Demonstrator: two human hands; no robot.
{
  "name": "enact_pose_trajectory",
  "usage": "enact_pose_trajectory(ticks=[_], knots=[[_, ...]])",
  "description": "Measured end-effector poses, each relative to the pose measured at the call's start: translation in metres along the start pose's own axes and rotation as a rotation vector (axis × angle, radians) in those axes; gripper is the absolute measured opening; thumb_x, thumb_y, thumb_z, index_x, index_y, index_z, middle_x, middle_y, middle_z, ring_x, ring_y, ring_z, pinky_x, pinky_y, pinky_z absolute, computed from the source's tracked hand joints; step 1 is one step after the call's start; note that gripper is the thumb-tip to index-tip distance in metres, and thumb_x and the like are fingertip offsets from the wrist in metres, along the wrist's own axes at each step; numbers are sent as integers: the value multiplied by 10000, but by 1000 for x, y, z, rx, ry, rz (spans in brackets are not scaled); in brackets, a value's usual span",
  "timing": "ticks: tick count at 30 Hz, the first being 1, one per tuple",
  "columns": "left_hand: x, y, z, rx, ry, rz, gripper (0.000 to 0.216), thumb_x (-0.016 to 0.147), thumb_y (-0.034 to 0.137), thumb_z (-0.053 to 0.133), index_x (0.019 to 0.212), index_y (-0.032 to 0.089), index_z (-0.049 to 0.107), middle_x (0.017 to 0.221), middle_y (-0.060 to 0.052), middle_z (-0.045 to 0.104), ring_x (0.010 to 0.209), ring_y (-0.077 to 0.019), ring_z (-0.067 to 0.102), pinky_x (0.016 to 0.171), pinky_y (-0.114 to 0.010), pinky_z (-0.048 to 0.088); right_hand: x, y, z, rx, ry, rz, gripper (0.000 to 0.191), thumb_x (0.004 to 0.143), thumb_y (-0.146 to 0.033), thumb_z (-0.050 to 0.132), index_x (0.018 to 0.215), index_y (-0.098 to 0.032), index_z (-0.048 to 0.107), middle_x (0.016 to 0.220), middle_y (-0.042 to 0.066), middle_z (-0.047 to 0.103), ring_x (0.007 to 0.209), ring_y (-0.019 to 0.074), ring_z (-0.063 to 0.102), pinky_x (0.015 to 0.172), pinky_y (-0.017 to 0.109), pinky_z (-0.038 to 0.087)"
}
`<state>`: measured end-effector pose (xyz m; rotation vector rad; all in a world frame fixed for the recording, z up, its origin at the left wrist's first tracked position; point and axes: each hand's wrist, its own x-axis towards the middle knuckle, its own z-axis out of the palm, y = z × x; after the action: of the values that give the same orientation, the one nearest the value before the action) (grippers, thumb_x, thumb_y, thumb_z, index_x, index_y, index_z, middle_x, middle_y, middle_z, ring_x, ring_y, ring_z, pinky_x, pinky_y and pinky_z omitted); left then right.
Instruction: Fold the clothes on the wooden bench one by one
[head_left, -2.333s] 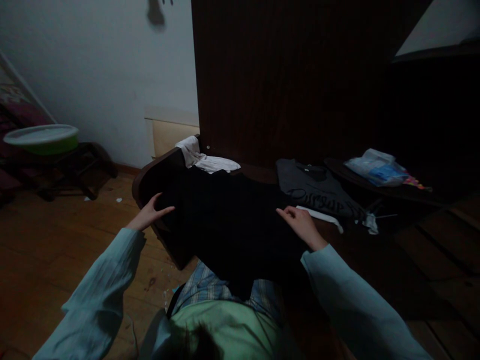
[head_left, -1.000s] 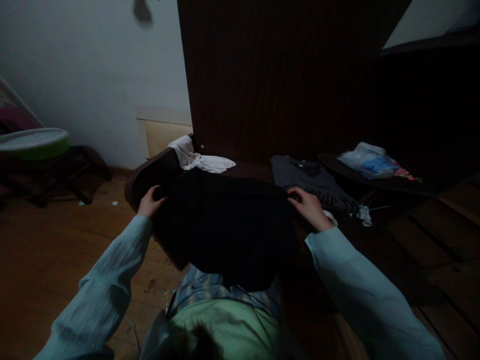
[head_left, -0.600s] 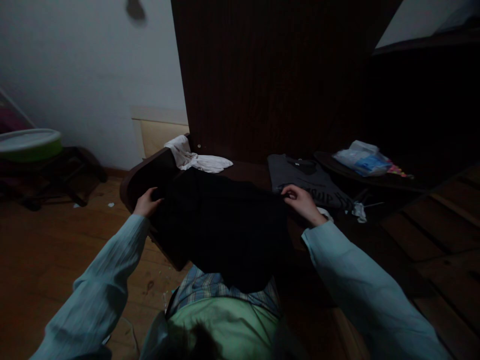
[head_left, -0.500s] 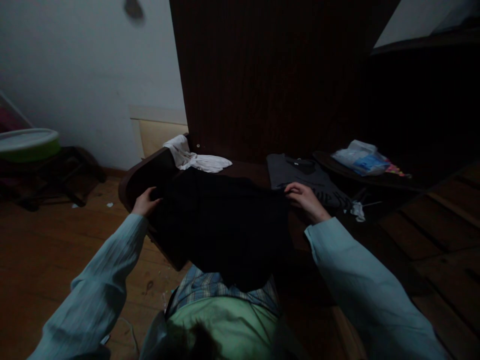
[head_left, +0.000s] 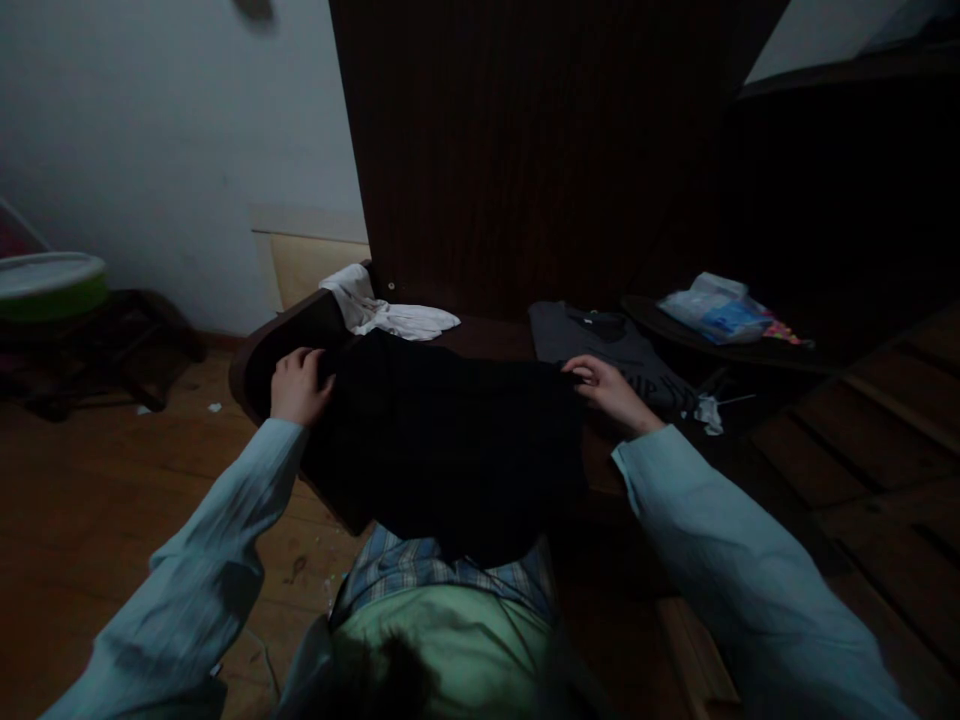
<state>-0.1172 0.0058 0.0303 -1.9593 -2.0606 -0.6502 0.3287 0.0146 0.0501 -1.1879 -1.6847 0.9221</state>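
Note:
A black garment (head_left: 450, 440) lies spread over a dark wooden surface (head_left: 495, 335) in front of me, its near edge hanging toward my lap. My left hand (head_left: 298, 385) is closed on the garment's far left corner. My right hand (head_left: 606, 388) pinches its far right corner. Both arms wear pale blue sleeves. The room is dim and the folds of the black cloth are hard to make out.
A white cloth (head_left: 386, 312) lies at the back left of the surface, a folded grey printed T-shirt (head_left: 600, 345) at the back right. A plastic bag (head_left: 712, 308) sits on a dark shelf to the right. A green basin (head_left: 49, 285) stands on a stand at far left.
Both hands went from lying flat on the black garment to gripping its far corners, and the far edge has been lifted slightly.

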Motion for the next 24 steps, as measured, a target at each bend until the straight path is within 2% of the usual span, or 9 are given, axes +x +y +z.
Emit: enact_pose_trajectory(ticks=[2,4,6,10,13,16,20,21,24], knots=[[2,23,-1,-71,-14,236,503,799,413,426,1224,144,434,1272,-146,442,1184,-290,388,975,-440,322,5,-1,0,80,-13,28,294,594,-202,568,874,-232,482,840,-4,637,731,158,605,646,301,487],[4,44,3,-109,-168,456,609,759,505,472,1259,164,402,1305,-124,424,1201,-273,378,990,-412,312,9,0,-1,64,19,14,271,611,-229,575,857,-231,460,811,-6,635,686,153,595,602,284,476],[7,57,12,-58,-294,538,656,714,551,516,1258,199,413,1335,-107,401,1215,-288,365,984,-419,314,14,2,-5,-84,104,-38,163,624,-220,559,748,-214,454,725,-8,619,650,149,578,590,272,455],[16,54,30,93,-447,438,425,796,427,458,1157,208,510,1301,-98,445,1152,-263,451,926,-378,375,27,-1,-22,-452,285,-198,118,675,-177,478,562,-198,454,620,11,591,687,173,575,663,294,435],[23,41,36,137,-453,283,365,824,351,418,1132,175,506,1236,-110,497,1074,-236,515,860,-330,419,39,-11,-31,-541,339,-240,153,729,-180,444,661,-195,579,770,38,643,820,200,586,780,334,422],[27,35,38,156,-420,146,367,832,377,404,1104,151,500,1189,-124,525,1054,-244,523,823,-322,433,41,-22,-23,-553,191,-203,196,768,-238,471,879,-203,629,963,46,641,942,210,564,863,358,402],[25,36,41,175,-349,65,352,847,385,376,1077,149,499,1178,-132,530,1074,-254,502,816,-337,430,10,-25,6,-594,100,-299,330,762,-366,545,1051,-212,580,1102,75,574,1051,229,505,925,397,373],[24,38,41,172,-340,60,351,848,383,374,1076,146,498,1178,-135,530,1079,-256,497,819,-342,428,-1,-22,14,-614,42,-333,356,742,-389,574,1055,-219,578,1115,78,562,1078,236,486,940,408,362],[22,40,41,157,-338,60,348,851,376,375,1077,140,495,1182,-137,528,1089,-257,488,831,-349,420,-28,-7,32,-635,-296,-358,395,669,-375,657,1034,-240,592,1137,71,553,1089,239,481,938,403,375]])
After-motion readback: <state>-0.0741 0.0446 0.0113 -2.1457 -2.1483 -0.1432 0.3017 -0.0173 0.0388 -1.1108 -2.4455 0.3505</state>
